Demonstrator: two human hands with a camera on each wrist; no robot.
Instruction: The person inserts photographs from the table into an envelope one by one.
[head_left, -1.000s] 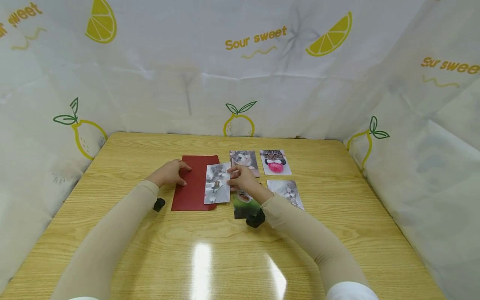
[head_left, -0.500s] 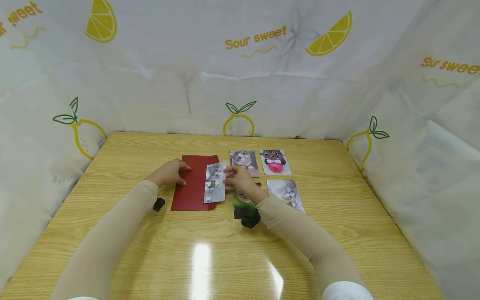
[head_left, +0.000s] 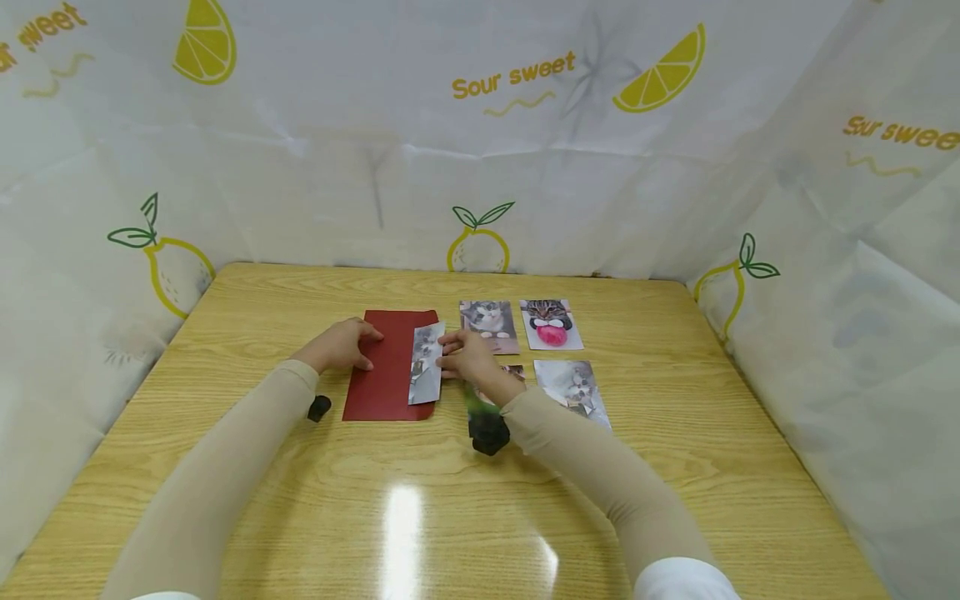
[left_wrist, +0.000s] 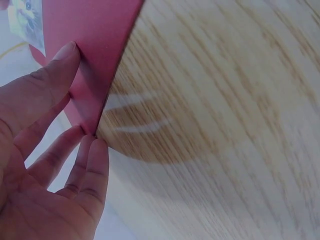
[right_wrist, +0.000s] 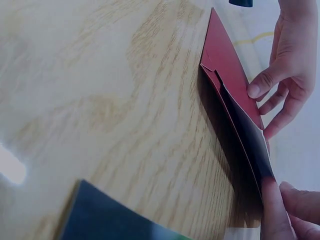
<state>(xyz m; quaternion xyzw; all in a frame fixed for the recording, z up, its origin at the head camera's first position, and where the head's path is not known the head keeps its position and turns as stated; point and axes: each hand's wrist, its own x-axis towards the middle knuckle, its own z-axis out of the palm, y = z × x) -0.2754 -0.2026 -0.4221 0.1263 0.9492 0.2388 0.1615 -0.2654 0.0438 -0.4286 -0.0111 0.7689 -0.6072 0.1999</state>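
Note:
A red paper envelope (head_left: 378, 387) lies on the wooden table, and its right-side opening gapes in the right wrist view. The right hand (head_left: 474, 362) pinches a cat photo (head_left: 424, 371) by its right edge, between thumb and fingers. Part of the photo is inside the envelope's mouth; its dark back (right_wrist: 246, 125) shows in the right wrist view. The left hand (head_left: 339, 346) holds the envelope's left edge, with the thumb on the red face and the fingertips along the rim in the left wrist view.
Right of the envelope lie several more photos: a grey-and-white cat (head_left: 486, 318), a tabby with a pink ball (head_left: 551, 325), a pale cat photo (head_left: 576, 387) and a green one (head_left: 480, 404), partly covered by the right wrist's black camera (head_left: 491, 435). A lemon-print cloth (head_left: 337, 192) surrounds the table.
The right hand has moved left, pushing the photo farther into the envelope, so a narrower strip of it shows. The left hand and envelope have stayed in place.

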